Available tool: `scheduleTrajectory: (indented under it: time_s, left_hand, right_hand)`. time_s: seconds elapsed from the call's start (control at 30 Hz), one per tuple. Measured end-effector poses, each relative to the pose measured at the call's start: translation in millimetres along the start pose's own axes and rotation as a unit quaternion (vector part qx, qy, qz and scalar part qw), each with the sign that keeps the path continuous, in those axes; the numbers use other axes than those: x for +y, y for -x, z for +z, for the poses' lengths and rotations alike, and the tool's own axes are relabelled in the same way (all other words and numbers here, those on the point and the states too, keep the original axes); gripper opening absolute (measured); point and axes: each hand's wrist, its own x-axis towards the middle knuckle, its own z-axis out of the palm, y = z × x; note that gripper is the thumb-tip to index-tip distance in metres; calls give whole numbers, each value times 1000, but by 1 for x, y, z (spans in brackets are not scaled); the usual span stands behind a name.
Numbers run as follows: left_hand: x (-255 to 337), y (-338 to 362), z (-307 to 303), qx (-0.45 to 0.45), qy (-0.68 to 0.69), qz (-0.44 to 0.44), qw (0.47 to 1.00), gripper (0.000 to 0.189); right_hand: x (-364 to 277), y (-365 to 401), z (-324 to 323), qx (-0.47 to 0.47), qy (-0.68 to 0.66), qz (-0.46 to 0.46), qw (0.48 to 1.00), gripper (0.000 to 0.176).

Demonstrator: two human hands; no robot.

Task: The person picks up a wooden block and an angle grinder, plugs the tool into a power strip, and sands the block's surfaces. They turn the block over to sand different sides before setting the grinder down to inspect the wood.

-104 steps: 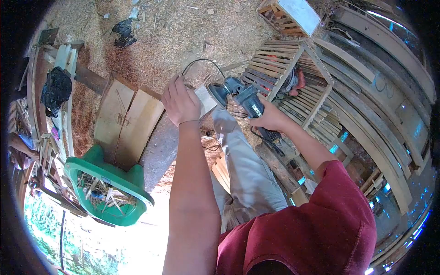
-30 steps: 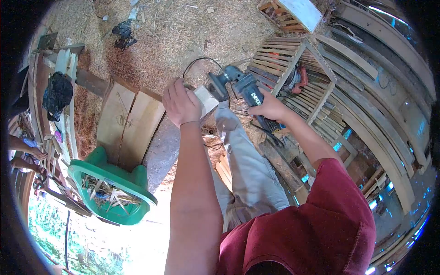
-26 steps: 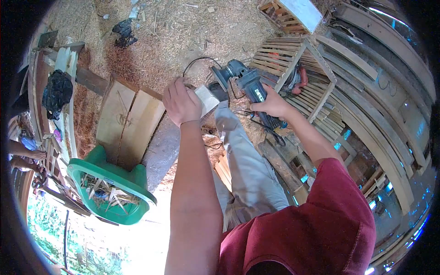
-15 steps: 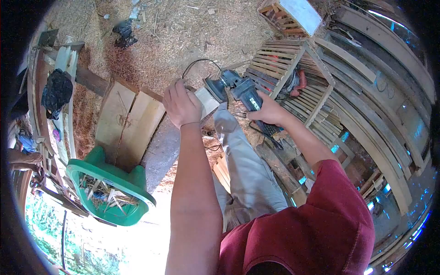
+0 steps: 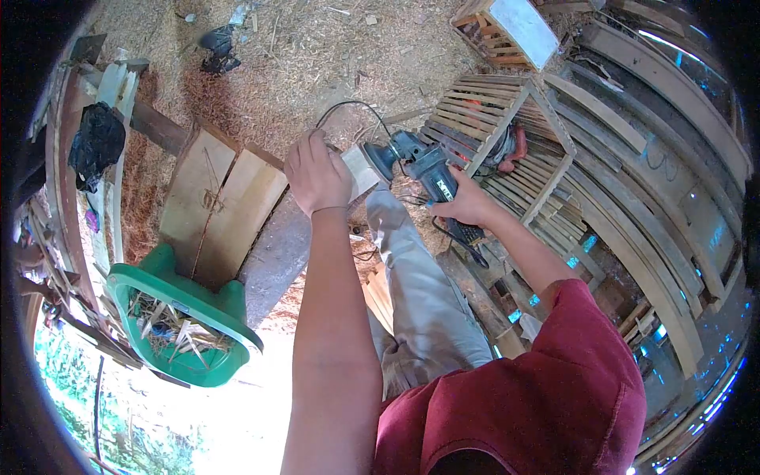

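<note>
My left hand [image 5: 319, 174] is closed on a pale wood block [image 5: 361, 171], fingers over its far side and the block jutting out to the right. In my right hand [image 5: 465, 201] is a dark angle grinder [image 5: 437, 178], gripped around its body. The grinder's round disc [image 5: 380, 162] faces left, right at the block's right end. A black power cord [image 5: 346, 103] loops behind the block and the grinder head. My trouser leg [image 5: 416, 261] stretches out below both.
Slatted wooden crates [image 5: 507, 119] stand to the right, beside long stacked planks [image 5: 633, 182]. On the left, wide boards [image 5: 237, 206] lie near a green plastic chair [image 5: 190, 301] holding wood scraps. Shavings cover the ground [image 5: 317, 55]. A person's arm shows at the far left edge.
The grinder's disc has shifted slightly right and down, uncovering more of the block's face. My left hand keeps its hold, and the whole view has moved a little.
</note>
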Motion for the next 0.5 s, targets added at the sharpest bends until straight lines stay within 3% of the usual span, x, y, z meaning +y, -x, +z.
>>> scheduleTrajectory:
  time_s: [0.23, 0.5]
  left_hand:
    - [-4, 1, 6, 12, -8, 4, 1000, 40]
    - [-4, 2, 7, 19, -20, 13, 1000, 41]
  right_hand:
    - [21, -14, 7, 2, -29, -32, 999, 66]
    - [3, -14, 4, 0, -44, -27, 999, 70]
